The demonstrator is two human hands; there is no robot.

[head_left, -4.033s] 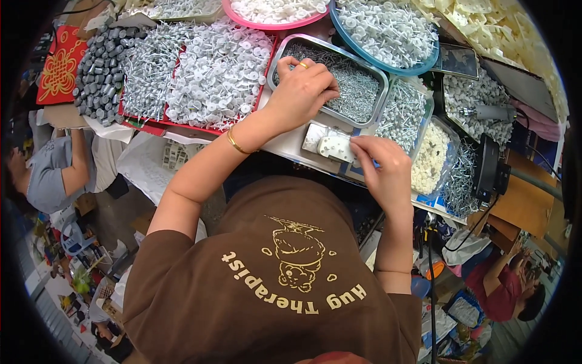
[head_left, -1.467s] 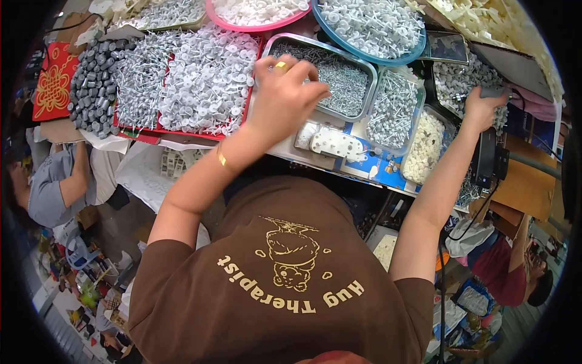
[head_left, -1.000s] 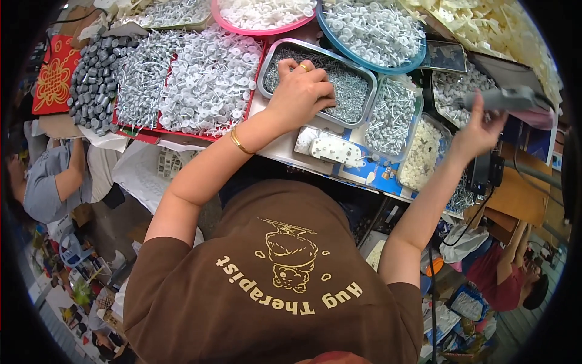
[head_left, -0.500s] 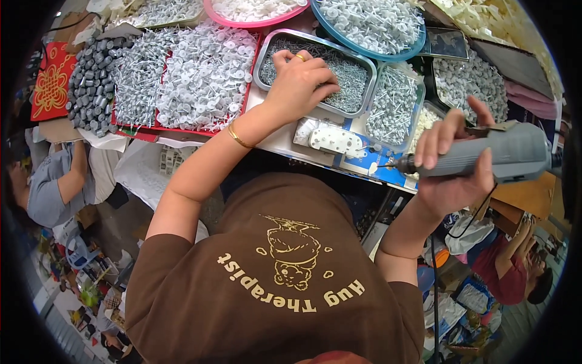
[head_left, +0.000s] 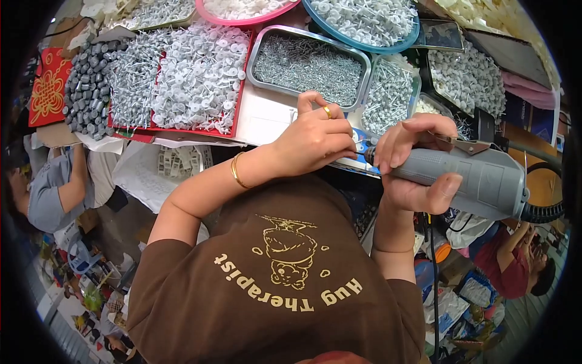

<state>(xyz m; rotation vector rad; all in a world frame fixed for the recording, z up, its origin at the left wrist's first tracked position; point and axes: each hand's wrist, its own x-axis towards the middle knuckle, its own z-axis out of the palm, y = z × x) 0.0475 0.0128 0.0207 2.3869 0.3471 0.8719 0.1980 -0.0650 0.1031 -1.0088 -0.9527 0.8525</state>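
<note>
My right hand is wrapped round a grey electric screwdriver, held level with its tip pointing left. Right at that tip, the fingers of my left hand are bent together in a pinch. What they hold is too small and covered to name. Under the left hand, a white part is mostly hidden at the table's near edge. Just beyond that hand lies a metal tray of small silver screws.
Left of the screws stands a red tray of white-headed fasteners, beside dark grey cylindrical pieces. Behind are a pink basin and a blue basin. A clear tub of nails is at right. Other people sit at both sides.
My left hand has come out of the screw tray, nearer to me, with its fingers pinched. The right hand has brought the screwdriver left until its tip meets the left fingers.
</note>
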